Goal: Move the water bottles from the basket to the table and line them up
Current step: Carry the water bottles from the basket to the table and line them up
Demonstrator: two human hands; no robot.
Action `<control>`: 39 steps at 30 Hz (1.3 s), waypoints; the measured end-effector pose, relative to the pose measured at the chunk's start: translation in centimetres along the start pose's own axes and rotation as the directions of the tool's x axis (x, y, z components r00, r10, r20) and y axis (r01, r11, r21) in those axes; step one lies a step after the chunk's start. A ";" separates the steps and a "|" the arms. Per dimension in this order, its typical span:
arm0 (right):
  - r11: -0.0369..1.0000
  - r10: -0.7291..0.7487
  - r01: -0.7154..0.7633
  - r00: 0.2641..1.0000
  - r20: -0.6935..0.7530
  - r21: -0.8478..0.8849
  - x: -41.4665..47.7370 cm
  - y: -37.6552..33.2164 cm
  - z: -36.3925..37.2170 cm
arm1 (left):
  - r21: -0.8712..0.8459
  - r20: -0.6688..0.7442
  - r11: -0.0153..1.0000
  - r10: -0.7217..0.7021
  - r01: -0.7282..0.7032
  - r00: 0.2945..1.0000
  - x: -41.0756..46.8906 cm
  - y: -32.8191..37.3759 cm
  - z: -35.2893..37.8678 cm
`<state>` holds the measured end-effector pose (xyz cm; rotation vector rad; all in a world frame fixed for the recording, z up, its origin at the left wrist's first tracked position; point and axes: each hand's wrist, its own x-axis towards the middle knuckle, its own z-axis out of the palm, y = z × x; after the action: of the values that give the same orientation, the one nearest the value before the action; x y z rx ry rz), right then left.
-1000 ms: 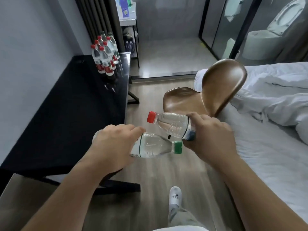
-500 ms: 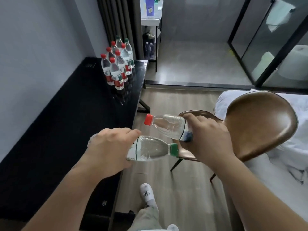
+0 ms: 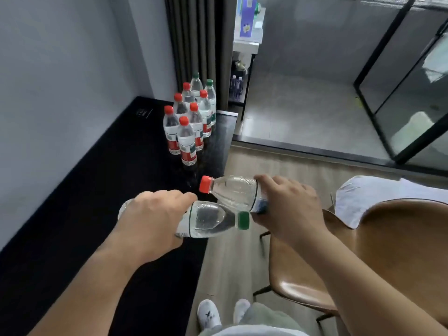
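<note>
Person is closer to far end of table (image 3: 84,190): standing bottles (image 3: 189,122) larger than second ago, chair (image 3: 388,238) now at right, only corner of bed (image 3: 358,200) left in view. Carry likely near its end; setting down in line not yet done.

Left hand (image 3: 155,221) wraps fully round green-capped bottle (image 3: 211,219), held sideways, cap pointing right. Right hand (image 3: 288,209) wraps round lower half of red-capped bottle (image 3: 232,190), cap pointing left, over table edge. Bottles overlap in view; contact unclear. Basket not in view.

Clear red-cap bottle (image 3: 232,192) sideways in air, cap pointing left; green-cap bottle (image 3: 211,219) just below, cap right. 8 other bottles (image 3: 189,122) upright in 2 rows at far end of black counter (image 3: 84,190).
</note>
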<state>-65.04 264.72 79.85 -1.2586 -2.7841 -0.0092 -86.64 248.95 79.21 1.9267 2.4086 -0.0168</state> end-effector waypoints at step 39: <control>0.170 -0.982 0.906 0.191 -0.015 0.388 28.8 -10.7 18.8 | -0.122 -0.014 0.189 -0.982 0.974 0.189 5.5 6.8 14.0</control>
<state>-93.41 279.95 63.81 0.8375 -3.0128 0.5184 -80.72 255.15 65.12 -0.0505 3.1181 0.1208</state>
